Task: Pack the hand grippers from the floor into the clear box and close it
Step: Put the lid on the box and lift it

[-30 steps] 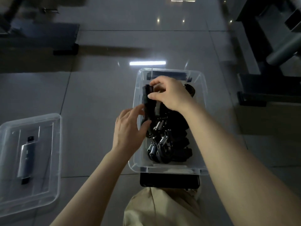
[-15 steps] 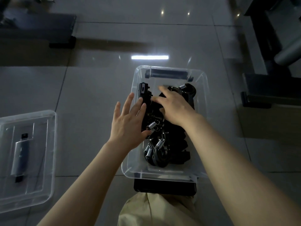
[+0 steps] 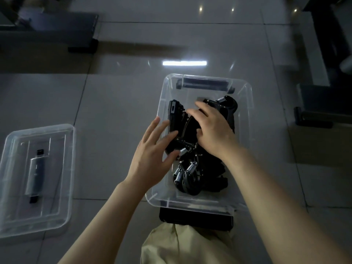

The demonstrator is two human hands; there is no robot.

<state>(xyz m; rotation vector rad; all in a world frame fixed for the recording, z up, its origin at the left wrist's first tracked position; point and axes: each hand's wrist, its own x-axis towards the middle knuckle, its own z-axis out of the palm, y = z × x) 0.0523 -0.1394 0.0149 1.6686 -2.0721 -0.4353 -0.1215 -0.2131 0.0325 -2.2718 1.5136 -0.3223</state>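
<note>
1. Two bare forearms reach forward and down from the bottom of the view, close together.
2. The left hand (image 3: 152,159) is flat, palm down, its fingers straight and spread, thumb pointing right.
3. The right hand (image 3: 213,130) lies palm down just beside it, fingers extended and pointing left.

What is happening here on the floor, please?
A person is packing black hand grippers into a clear box on the tiled floor. Both hands are over the pile: the right hand lies flat on the grippers, and the left hand, fingers spread, is at the left side of the pile. The box is open. Its lid lies apart on the floor, to the left.
</note>
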